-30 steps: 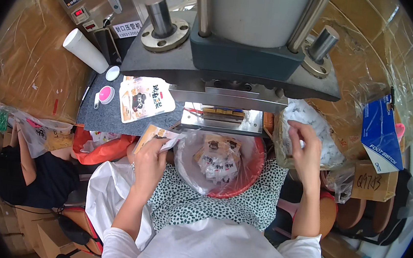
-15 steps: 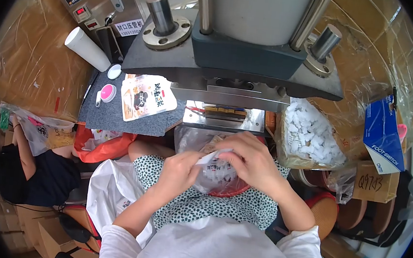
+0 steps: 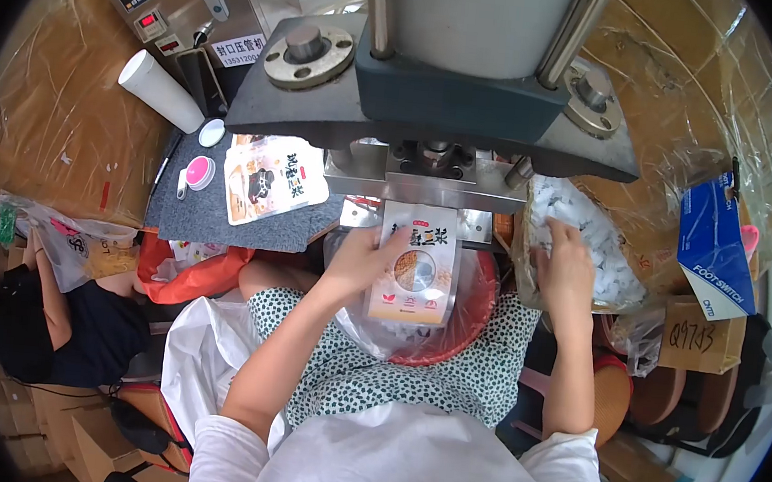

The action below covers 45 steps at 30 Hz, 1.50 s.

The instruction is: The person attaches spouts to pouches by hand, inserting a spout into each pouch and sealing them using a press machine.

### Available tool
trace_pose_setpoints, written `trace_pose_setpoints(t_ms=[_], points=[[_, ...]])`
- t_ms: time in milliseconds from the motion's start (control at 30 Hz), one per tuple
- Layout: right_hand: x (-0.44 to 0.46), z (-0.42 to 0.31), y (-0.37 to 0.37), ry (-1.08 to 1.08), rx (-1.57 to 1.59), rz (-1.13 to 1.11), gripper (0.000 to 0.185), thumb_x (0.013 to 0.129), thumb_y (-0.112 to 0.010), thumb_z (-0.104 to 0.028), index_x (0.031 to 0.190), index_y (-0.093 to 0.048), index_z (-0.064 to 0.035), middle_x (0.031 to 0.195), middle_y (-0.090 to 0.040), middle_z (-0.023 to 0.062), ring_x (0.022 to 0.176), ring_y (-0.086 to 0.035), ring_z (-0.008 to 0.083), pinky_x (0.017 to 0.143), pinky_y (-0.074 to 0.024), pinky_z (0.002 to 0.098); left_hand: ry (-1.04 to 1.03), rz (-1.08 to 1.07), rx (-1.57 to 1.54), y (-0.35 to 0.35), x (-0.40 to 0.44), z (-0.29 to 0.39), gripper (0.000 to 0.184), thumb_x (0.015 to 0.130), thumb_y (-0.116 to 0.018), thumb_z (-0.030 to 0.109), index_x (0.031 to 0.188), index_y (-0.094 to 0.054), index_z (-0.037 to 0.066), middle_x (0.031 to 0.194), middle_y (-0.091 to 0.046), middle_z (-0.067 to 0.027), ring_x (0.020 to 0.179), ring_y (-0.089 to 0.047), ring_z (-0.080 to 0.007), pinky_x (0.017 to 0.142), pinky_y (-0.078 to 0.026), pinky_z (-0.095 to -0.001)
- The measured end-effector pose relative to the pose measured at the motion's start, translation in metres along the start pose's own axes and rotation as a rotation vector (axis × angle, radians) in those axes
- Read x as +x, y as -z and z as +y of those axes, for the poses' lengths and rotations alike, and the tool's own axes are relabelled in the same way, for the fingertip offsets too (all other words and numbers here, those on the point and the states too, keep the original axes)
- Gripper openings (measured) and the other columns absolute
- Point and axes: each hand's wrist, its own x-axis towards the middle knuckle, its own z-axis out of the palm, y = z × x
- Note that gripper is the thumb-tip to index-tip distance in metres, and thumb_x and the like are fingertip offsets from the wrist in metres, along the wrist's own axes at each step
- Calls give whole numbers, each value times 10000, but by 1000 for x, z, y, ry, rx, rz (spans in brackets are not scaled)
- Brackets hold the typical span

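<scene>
My left hand (image 3: 357,261) grips the left edge of a printed white pouch (image 3: 413,289) with a round window and pictures of grains on it. The pouch's top edge lies under the metal bar (image 3: 427,192) of the press. My right hand (image 3: 569,271) is at the left side of a plastic-lined box (image 3: 522,285) of small white plastic pieces (image 3: 579,240). Its fingers are bent and apart from the thumb, touching or just over the pieces; nothing shows between them.
A red basin (image 3: 480,318) lined with clear plastic sits in my lap under the pouch. More printed pouches (image 3: 276,181) lie on a grey mat (image 3: 249,231) at the left. The press's control panel (image 3: 186,3) stands behind. Another person (image 3: 58,313) sits at far left.
My hands have parted: the left now holds the pouch flat at the press, the right has moved to the box of white pieces. The press bar has come down.
</scene>
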Motion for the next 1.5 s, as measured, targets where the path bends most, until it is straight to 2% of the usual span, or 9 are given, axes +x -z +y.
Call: trace_pose_setpoints(t_ms=[67,100,133,233,467,633,1200,1300,1500], points=[[5,3,0,-15,51,-94,315,808,-668,-30,1121,-633,-9,1091,-609,236,855,-647,415,777,-538,457,-282,434,556,25,-2,7,353,970,-603,219,1138,-590,-91,913,-690,-143,714,-658,-210,629,-491,-340],[4,4,-1,-23,76,-152,320,808,-668,-29,1126,-632,-14,1104,-601,238,846,-648,417,771,-541,457,-273,567,533,42,-3,17,401,935,-636,265,1138,-577,-77,1113,-635,-279,1032,-622,-412,847,-484,-444],[0,4,0,-26,92,-154,307,808,-667,-28,1113,-635,-7,1088,-612,236,842,-650,413,765,-540,454,-596,807,1153,74,9,-9,577,901,-670,338,1265,-507,-79,1320,-516,-317,1215,-513,-457,1005,-407,-502],[6,3,5,-37,200,-122,266,807,-665,-26,1070,-645,13,1040,-645,231,828,-657,400,746,-535,445,-425,626,1478,72,-15,-44,770,832,-729,359,1402,-404,-45,1466,-387,-298,1375,-367,-449,1133,-281,-519],[-1,-28,37,54,753,-125,211,863,-689,-73,1052,-668,18,895,-707,117,801,-678,188,732,-534,324,-330,650,969,75,-66,-32,303,796,-681,25,1088,-602,9,979,-596,-177,995,-579,-366,804,-466,-444],[-3,-85,30,75,953,-396,233,854,-716,-94,1054,-653,9,935,-700,144,802,-691,219,736,-545,319,-394,793,1104,84,-40,-31,312,789,-712,41,1085,-616,13,1033,-600,-191,970,-591,-363,775,-474,-445],[1,-113,-5,591,782,-192,201,861,-658,-87,1062,-676,-76,1005,-648,95,944,-614,314,896,-458,420,-676,396,939,24,-97,24,257,722,-638,-52,963,-686,22,861,-661,-146,797,-648,-344,700,-500,-424],[1,-99,-12,526,870,-245,233,863,-662,-79,1093,-663,-45,1057,-645,120,996,-615,330,897,-470,432,-525,209,703,9,-85,12,105,821,-662,47,910,-680,-7,788,-649,-166,740,-637,-382,663,-509,-427],[0,-73,16,77,823,-228,323,852,-687,-70,1155,-620,21,1068,-647,190,959,-638,376,846,-509,452,69,36,-29,-11,-30,15,287,952,-634,207,1008,-694,-68,842,-713,-91,747,-657,-119,646,-526,-299]])
